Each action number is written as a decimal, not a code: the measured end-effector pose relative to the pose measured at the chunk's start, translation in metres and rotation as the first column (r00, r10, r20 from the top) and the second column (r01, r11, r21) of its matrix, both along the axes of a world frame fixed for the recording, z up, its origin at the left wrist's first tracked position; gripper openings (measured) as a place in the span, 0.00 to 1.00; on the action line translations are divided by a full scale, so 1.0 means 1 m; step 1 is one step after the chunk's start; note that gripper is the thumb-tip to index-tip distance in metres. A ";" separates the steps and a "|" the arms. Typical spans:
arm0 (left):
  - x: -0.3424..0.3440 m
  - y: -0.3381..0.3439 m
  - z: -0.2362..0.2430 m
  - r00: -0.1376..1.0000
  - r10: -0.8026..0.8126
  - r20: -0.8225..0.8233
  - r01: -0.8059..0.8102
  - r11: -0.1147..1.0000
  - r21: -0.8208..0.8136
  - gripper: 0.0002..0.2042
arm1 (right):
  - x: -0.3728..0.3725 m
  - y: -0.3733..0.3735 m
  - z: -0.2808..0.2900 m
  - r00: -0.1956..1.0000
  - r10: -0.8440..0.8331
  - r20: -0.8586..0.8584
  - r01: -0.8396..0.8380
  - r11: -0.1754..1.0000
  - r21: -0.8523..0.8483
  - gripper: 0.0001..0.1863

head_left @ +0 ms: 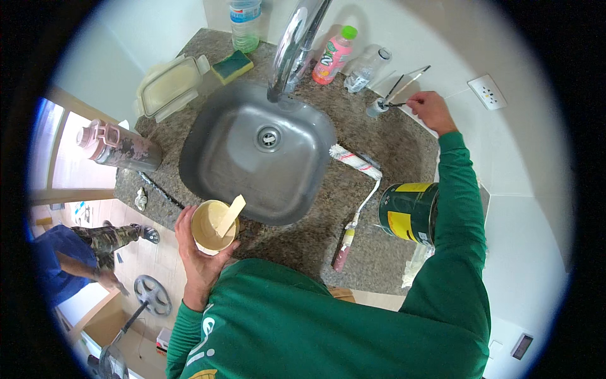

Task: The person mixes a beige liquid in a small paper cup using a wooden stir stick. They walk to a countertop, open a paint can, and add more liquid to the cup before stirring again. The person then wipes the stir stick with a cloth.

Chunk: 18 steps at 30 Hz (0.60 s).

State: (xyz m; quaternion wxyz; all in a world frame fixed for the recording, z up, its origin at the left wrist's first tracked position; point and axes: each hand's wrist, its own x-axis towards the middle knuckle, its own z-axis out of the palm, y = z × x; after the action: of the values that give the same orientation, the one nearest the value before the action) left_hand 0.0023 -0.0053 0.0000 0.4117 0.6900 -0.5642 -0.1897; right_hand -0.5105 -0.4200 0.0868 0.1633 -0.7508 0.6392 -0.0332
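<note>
My left hand (197,262) is wrapped round a small cup (204,235) at the counter's front edge. Cream-coloured paint seems to coat its inside, and a flat wooden stick (231,216) leans out over the rim. At the back right, my right hand (434,112) pinches the end of a thin dark paintbrush (398,104). That brush slants over a small clear container (376,110). Other slender brushes (407,86) stand in the same container. My fingers partly hide the pinched end.
A steel sink (252,170) with a tap (291,54) fills the middle of the stone counter. Right of it lie a paint roller (355,162) and a dark paint can (407,213). Bottles (334,55), a sponge (232,67) and a flask (123,145) surround it. A person (76,259) is at lower left.
</note>
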 end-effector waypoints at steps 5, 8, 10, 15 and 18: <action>0.000 0.001 0.001 1.000 0.025 0.002 -0.025 1.000 -0.002 0.54 | -0.007 0.014 0.043 1.000 0.003 0.023 0.000 0.995 -0.104 0.16; 0.001 -0.001 -0.001 1.000 0.007 0.027 -0.006 1.000 -0.006 0.54 | -0.016 0.019 0.046 1.000 -0.010 0.026 0.013 0.994 -0.107 0.16; -0.001 -0.002 -0.001 0.999 -0.007 0.035 0.008 1.000 -0.017 0.54 | -0.023 0.022 0.046 0.999 -0.022 0.028 0.025 0.994 -0.107 0.16; 0.002 -0.003 0.002 0.998 -0.019 0.062 0.020 1.000 -0.012 0.53 | -0.037 0.019 0.029 0.994 -0.076 0.076 0.080 0.995 -0.060 0.16; 0.000 -0.002 0.003 0.999 0.000 0.052 0.000 1.000 -0.008 0.53 | -0.040 0.020 0.027 0.993 -0.080 0.089 0.082 0.996 -0.028 0.17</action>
State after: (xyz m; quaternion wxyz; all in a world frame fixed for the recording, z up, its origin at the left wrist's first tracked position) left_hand 0.0024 -0.0076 0.0028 0.3997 0.6931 -0.5753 -0.1696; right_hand -0.5501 -0.3997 0.1134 0.1777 -0.7246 0.6607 -0.0828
